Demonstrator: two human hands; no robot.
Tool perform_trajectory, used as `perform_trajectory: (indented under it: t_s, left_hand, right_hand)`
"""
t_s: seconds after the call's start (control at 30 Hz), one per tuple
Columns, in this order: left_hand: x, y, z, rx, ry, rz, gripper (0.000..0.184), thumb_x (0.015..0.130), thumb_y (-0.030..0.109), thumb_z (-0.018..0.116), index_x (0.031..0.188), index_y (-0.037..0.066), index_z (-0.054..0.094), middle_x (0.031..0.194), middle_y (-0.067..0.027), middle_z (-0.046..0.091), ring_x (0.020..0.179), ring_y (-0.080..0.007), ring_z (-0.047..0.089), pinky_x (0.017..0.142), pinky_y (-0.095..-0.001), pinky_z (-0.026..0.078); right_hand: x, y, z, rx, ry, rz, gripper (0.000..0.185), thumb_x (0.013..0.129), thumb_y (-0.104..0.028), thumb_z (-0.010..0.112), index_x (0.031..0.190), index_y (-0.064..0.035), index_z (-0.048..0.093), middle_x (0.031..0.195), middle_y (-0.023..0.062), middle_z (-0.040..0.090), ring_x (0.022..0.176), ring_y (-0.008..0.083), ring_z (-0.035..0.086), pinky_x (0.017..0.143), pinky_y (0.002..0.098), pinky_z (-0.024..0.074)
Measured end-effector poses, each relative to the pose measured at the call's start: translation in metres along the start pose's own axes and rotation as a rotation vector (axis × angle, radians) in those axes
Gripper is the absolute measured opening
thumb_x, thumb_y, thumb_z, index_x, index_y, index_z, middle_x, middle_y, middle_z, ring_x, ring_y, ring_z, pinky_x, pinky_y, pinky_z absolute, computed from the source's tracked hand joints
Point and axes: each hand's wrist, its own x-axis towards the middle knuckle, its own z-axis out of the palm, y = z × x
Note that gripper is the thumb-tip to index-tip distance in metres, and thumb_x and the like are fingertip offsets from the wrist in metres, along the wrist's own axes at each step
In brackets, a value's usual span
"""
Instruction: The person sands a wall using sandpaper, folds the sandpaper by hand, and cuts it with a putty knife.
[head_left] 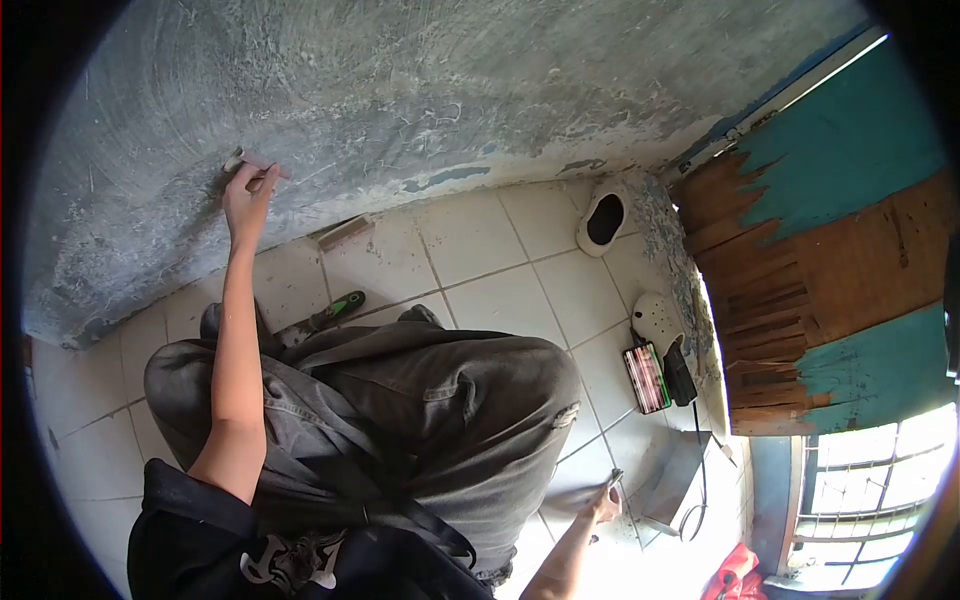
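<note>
My left hand reaches up to the grey, scuffed wall. Its fingers pinch a folded pinkish-brown piece of sandpaper, pressed against the wall surface. Low at the right, my right hand is closed near the tiled floor, with a small dark tip showing at its fingers; what it holds is too small to make out. On the floor by my crossed legs lies a scraper with a green and black handle, its blade partly hidden by my trousers. A flat brownish piece rests at the wall's foot.
Two pale clogs stand right, one near the corner, another lower down. Beside them lie a phone with a lit screen and a black object. A grey box with a cable and a red bag sit near the window.
</note>
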Motion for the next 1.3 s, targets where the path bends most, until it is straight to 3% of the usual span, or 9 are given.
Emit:
perform_trajectory:
  t_s: [0.47, 0.77, 0.83, 1.07, 1.17, 1.23, 1.3]
  left_hand:
    - [0.001, -0.004, 0.001, 0.012, -0.009, 0.026, 0.019, 0.081, 0.019, 0.062, 0.085, 0.000, 0.061, 0.074, -0.0018, 0.061, 0.067, -0.0061, 0.055, 0.061, -0.0209, 0.045]
    - [-0.001, 0.001, 0.000, 0.025, -0.022, -0.008, 0.022, 0.081, 0.022, 0.062, 0.087, 0.000, 0.061, 0.076, -0.0034, 0.061, 0.069, -0.0079, 0.056, 0.062, -0.0221, 0.046]
    - [-0.001, 0.002, 0.002, -0.010, 0.022, -0.006, 0.020, 0.080, 0.020, 0.062, 0.083, 0.000, 0.061, 0.072, -0.0036, 0.063, 0.062, -0.0080, 0.055, 0.059, -0.0222, 0.043]
    - [-0.002, 0.004, 0.002, -0.036, 0.007, -0.016, 0.021, 0.080, 0.020, 0.062, 0.083, -0.001, 0.060, 0.072, -0.0040, 0.063, 0.063, -0.0079, 0.055, 0.059, -0.0217, 0.043]
    - [-0.002, 0.002, 0.001, -0.014, -0.007, 0.012, 0.021, 0.081, 0.019, 0.062, 0.083, -0.001, 0.061, 0.073, -0.0043, 0.063, 0.064, -0.0077, 0.056, 0.059, -0.0212, 0.044]
    - [-0.001, 0.001, 0.002, -0.023, -0.011, -0.017, 0.021, 0.081, 0.019, 0.062, 0.084, -0.002, 0.061, 0.074, -0.0046, 0.064, 0.065, -0.0076, 0.056, 0.059, -0.0211, 0.044]
    - [0.000, 0.000, 0.003, -0.042, -0.007, -0.014, 0.021, 0.080, 0.019, 0.062, 0.083, -0.001, 0.061, 0.075, -0.0047, 0.064, 0.065, -0.0078, 0.056, 0.059, -0.0213, 0.045]
  right_hand:
    - [-0.003, -0.004, -0.003, 0.000, -0.024, -0.124, 0.025, 0.064, -0.017, 0.072, 0.086, -0.0035, 0.067, 0.082, 0.0096, 0.066, 0.076, 0.0240, 0.063, 0.074, 0.0338, 0.0478]
    - [0.006, 0.011, 0.003, 0.006, -0.027, -0.128, 0.025, 0.066, -0.025, 0.073, 0.084, -0.0073, 0.068, 0.080, 0.0074, 0.066, 0.077, 0.0218, 0.062, 0.074, 0.0335, 0.0475]
    - [0.001, 0.003, 0.002, 0.039, -0.035, -0.106, 0.029, 0.067, -0.017, 0.074, 0.090, -0.0030, 0.066, 0.083, 0.0119, 0.065, 0.077, 0.0244, 0.061, 0.075, 0.0340, 0.0473]
    - [-0.011, -0.007, -0.007, 0.008, -0.038, -0.117, 0.031, 0.067, -0.020, 0.074, 0.091, -0.0041, 0.064, 0.086, 0.0121, 0.065, 0.080, 0.0254, 0.061, 0.076, 0.0342, 0.0466]
    - [-0.019, -0.009, -0.010, 0.005, -0.055, -0.174, 0.036, 0.066, -0.024, 0.074, 0.094, -0.0044, 0.062, 0.089, 0.0122, 0.063, 0.081, 0.0259, 0.059, 0.075, 0.0342, 0.0459]
    - [-0.024, -0.015, -0.005, 0.051, 0.097, -0.278, 0.040, 0.066, -0.026, 0.073, 0.097, -0.0049, 0.058, 0.086, 0.0107, 0.058, 0.079, 0.0232, 0.055, 0.072, 0.0355, 0.0447]
    - [-0.033, -0.031, -0.006, 0.029, 0.099, -0.292, 0.041, 0.068, -0.026, 0.072, 0.099, -0.0041, 0.055, 0.090, 0.0119, 0.053, 0.081, 0.0235, 0.053, 0.073, 0.0364, 0.0440]
